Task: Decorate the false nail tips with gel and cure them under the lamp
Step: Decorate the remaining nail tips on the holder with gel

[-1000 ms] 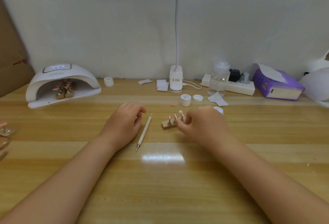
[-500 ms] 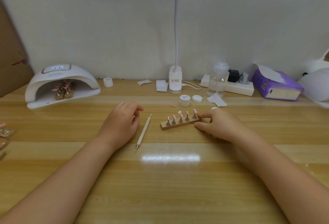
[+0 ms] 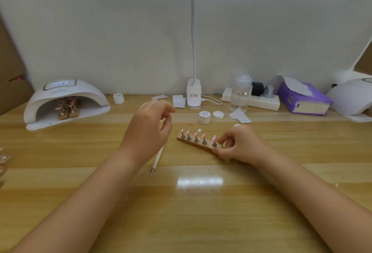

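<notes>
A small wooden holder (image 3: 199, 145) carries several pink false nail tips (image 3: 195, 134) on metal stands, mid-table. My right hand (image 3: 239, 144) pinches the holder's right end. My left hand (image 3: 150, 127) hovers above the table just left of the holder, fingers loosely curled and holding nothing. A white dotting tool (image 3: 159, 157) lies on the table, partly under that hand. An open white gel jar (image 3: 204, 117) and its lid (image 3: 218, 115) stand behind the holder. The white curing lamp (image 3: 66, 102) sits at the far left with more nail holders (image 3: 68, 107) inside.
A clip-on desk lamp (image 3: 193, 96) stands at the back centre. A clear bottle (image 3: 241, 93), a power strip (image 3: 263, 101) and a purple tissue pack (image 3: 304, 99) line the back right. Another small jar (image 3: 118, 98), paper scraps (image 3: 240, 115) and a loose pink tip (image 3: 191, 123) lie about.
My left hand has lifted off the table and moved up toward the holder. My right hand has turned the holder so its right end sits nearer me.
</notes>
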A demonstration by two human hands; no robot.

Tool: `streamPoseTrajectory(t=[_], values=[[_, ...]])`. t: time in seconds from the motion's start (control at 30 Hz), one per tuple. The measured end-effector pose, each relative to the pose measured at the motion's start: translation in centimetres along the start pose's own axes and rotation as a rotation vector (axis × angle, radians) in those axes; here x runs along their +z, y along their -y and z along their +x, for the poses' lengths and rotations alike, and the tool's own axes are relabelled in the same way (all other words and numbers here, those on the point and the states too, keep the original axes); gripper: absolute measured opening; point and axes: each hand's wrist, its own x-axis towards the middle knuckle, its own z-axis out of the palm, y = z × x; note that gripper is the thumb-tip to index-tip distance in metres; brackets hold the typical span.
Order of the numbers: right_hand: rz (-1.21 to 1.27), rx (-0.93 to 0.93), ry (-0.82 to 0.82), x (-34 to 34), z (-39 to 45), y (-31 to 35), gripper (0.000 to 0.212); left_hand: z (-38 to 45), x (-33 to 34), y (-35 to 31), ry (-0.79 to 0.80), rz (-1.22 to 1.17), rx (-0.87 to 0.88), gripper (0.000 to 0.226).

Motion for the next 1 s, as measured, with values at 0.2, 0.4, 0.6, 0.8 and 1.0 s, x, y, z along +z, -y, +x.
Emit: streamPoseTrajectory(t=[0.2,0.4,0.6,0.8,1.0], values=[[0.183,-0.058,-0.273,-4.8,-4.3,-1.5,0.015,1.1,1.7,-3.8,0.135,-0.167,0.008,0.009],[0.04,0.23,-0.748,-10.9,-8.1,-7.1,0.015,2.0,5.9,-8.2,0.301,-0.473,-0.077,0.013],[-0.077,0.6,-0.944,-15.1,-10.5,-14.3,0.026,2.5,13.0,-13.6,0.393,-0.729,-0.319,0.01],[-0.092,0.739,-0.998,-16.2,-9.1,-19.1,0.026,3.6,18.3,-16.7,0.542,-0.756,-0.445,0.006],[-0.211,0.844,-0.973,-16.6,-7.2,-22.5,0.017,2.5,20.4,-16.4,0.568,-0.733,-0.303,0.021]])
